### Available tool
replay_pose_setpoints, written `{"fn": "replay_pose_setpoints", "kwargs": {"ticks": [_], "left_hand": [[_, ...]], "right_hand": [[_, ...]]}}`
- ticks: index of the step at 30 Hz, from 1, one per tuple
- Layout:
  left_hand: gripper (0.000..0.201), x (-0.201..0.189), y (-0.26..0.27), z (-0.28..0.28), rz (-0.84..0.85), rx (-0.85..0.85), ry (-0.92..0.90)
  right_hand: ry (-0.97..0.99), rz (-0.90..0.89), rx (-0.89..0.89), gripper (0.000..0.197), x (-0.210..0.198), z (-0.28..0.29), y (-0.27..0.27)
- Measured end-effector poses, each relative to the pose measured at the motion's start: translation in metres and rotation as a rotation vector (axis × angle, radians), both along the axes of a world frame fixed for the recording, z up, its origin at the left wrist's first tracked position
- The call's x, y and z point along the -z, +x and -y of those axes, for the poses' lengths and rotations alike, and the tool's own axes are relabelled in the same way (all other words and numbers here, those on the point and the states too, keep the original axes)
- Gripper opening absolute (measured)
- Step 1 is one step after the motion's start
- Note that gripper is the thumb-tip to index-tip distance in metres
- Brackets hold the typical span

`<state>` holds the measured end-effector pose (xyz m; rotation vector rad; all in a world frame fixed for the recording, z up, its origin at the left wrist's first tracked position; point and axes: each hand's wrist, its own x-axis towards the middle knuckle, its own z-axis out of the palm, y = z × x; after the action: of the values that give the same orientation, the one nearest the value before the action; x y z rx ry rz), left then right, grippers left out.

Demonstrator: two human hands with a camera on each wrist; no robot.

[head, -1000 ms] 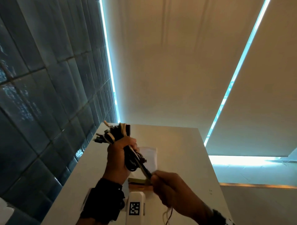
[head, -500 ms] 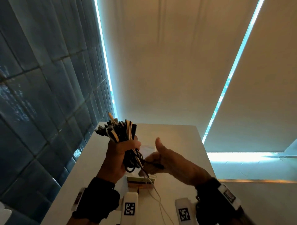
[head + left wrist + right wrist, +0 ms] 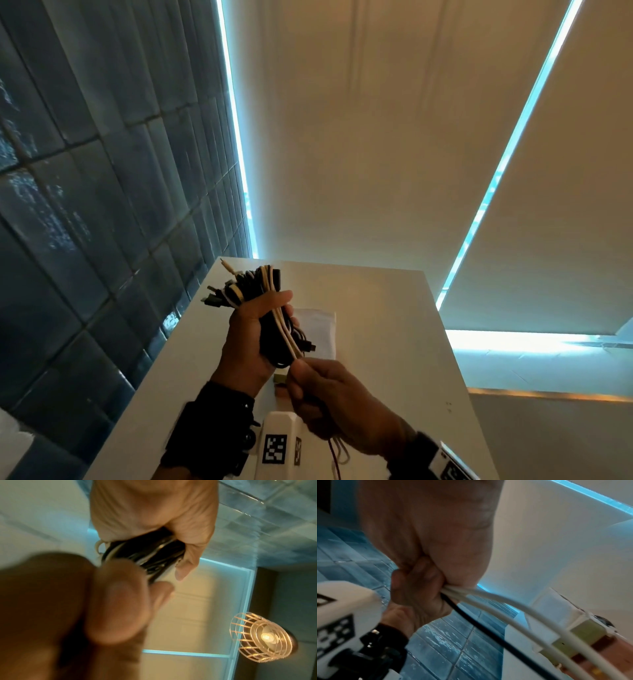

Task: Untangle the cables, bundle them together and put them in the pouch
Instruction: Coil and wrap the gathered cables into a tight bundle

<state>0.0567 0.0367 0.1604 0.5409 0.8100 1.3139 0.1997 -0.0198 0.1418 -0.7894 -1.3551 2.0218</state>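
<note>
My left hand (image 3: 250, 335) grips a thick bundle of black and cream cables (image 3: 255, 284), held upright above the white table (image 3: 376, 301), with plug ends sticking out at the top. Just below it, my right hand (image 3: 303, 375) pinches the cream strands (image 3: 286, 329) that run down from the bundle. The right wrist view shows its curled fingers (image 3: 419, 588) around two white cables (image 3: 496, 601) and a black one (image 3: 484, 630). In the left wrist view the bundle (image 3: 145, 553) sits in the left fist. A white pouch (image 3: 320, 329) lies flat on the table behind the hands.
A small yellow-green and brown box (image 3: 280, 378) lies on the table under the hands. A thin red wire (image 3: 334, 455) hangs below the right hand. A dark tiled wall (image 3: 85, 205) runs along the table's left edge, and pale blinds hang behind it.
My right hand drew a strand down, opened beside the bundle with its thumb up, and now pinches the cream strands under it. The left hand kept hold of the bundle.
</note>
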Motion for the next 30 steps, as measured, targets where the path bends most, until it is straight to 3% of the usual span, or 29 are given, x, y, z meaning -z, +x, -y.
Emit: {"fn": "replay_pose_setpoints", "kwargs": {"ticks": [3,6,8,14,17,19,25,27,30], "left_hand": [[0.008,-0.005,0.000,0.003,0.091,0.054,0.010],[0.028,-0.008,-0.002,0.009,0.168,0.153,0.110],[0.040,-0.009,-0.005,0.011,0.142,0.260,0.151],[0.028,-0.012,-0.015,0.018,0.031,0.578,0.119],[0.020,-0.016,-0.007,0.024,-0.203,0.586,0.119],[0.014,-0.017,-0.001,0.029,-0.307,0.570,0.099],[0.044,-0.006,-0.002,0.036,-0.176,0.671,-0.001],[0.034,-0.003,-0.004,0.037,-0.127,0.700,0.014],[0.027,-0.004,-0.003,0.039,-0.143,0.696,0.041]], "right_hand": [[-0.054,-0.070,-0.079,0.031,0.007,-0.001,0.008],[-0.034,-0.049,-0.155,0.028,0.005,-0.006,0.020],[0.012,0.047,-0.165,0.024,-0.003,-0.012,0.030],[0.207,0.346,-0.084,0.014,-0.027,-0.037,0.057],[0.393,0.522,-0.069,0.005,-0.037,-0.044,0.055],[0.508,0.619,-0.026,0.009,-0.039,-0.048,0.052],[0.633,0.559,0.015,0.026,-0.044,-0.054,0.047],[0.586,0.507,-0.029,0.026,-0.049,-0.056,0.047],[0.537,0.597,-0.115,0.033,-0.063,-0.063,0.052]]}}
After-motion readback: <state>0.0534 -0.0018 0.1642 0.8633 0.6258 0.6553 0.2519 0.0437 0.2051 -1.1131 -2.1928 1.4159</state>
